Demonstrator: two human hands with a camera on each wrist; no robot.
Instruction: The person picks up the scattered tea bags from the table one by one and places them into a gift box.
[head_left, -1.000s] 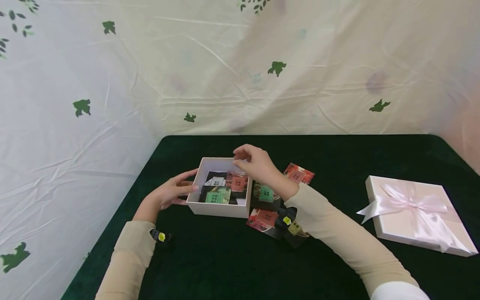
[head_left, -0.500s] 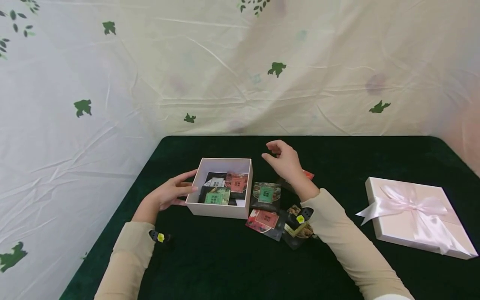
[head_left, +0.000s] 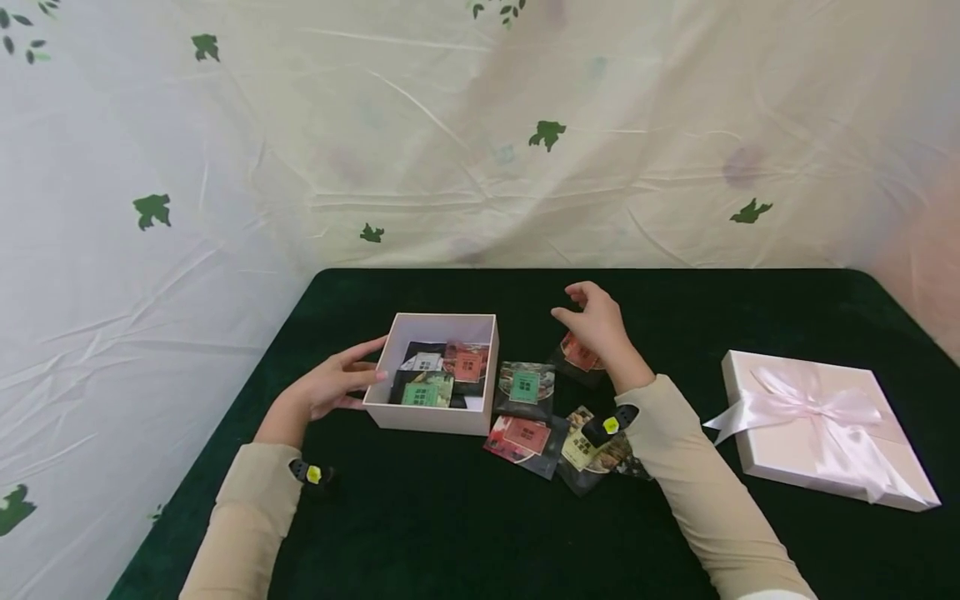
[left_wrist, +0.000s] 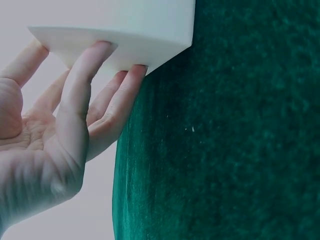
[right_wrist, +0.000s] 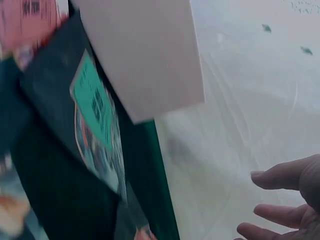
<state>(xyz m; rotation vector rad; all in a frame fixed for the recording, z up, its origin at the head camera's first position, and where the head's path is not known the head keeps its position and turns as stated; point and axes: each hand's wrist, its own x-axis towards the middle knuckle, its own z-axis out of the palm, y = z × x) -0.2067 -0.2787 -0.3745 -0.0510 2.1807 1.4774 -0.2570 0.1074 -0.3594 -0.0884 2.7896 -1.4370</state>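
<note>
A white open-topped box (head_left: 431, 419) stands on the dark green cloth, with several flat dark packets inside, among them a green-labelled packet (head_left: 426, 392) and a red-labelled packet (head_left: 467, 367). My left hand (head_left: 336, 383) touches the box's left side with spread fingertips; the left wrist view has these fingers (left_wrist: 75, 100) against the outer wall. Holding nothing, my right hand (head_left: 600, 321) hovers with relaxed fingers over a red-labelled packet (head_left: 577, 354), partly covering it. Between that hand and the box lies another green-labelled packet (head_left: 525, 388), also visible in the right wrist view (right_wrist: 95, 105).
Nearer the front lie a pink-and-red packet (head_left: 525, 442) and a yellow-labelled packet (head_left: 579, 450), the latter partly under the right wrist. A pale pink lid-like box (head_left: 825, 425) with a ribbon bow lies at the right. A white patterned sheet (head_left: 480, 167) hangs behind the table.
My right hand has moved from over the box's right rim rightward, to above the red-labelled packet. The left hand keeps its place at the box, and the packets inside look unchanged.
</note>
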